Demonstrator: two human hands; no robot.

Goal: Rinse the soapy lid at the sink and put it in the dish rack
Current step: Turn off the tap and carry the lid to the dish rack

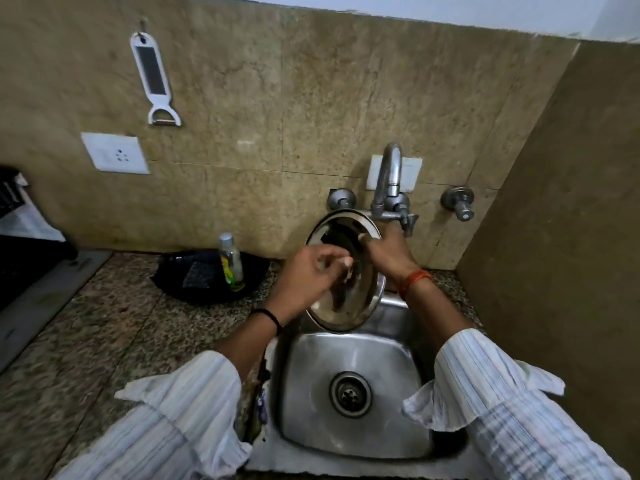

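Lid tilted up over the sink, under the tap

You hold the steel lid on edge beneath the tap: your right hand clamps its far rim, your left hand curls fingers against its face (probably rubbing soap off). The sink basin below lies open; the side wall crowds your right.

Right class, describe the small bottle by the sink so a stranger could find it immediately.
Start at the steel sink and move left along the speckled counter to the wall. There a black tray holds the small clear bottle. It alone stands upright there, with a pale cap and a yellow-green label.
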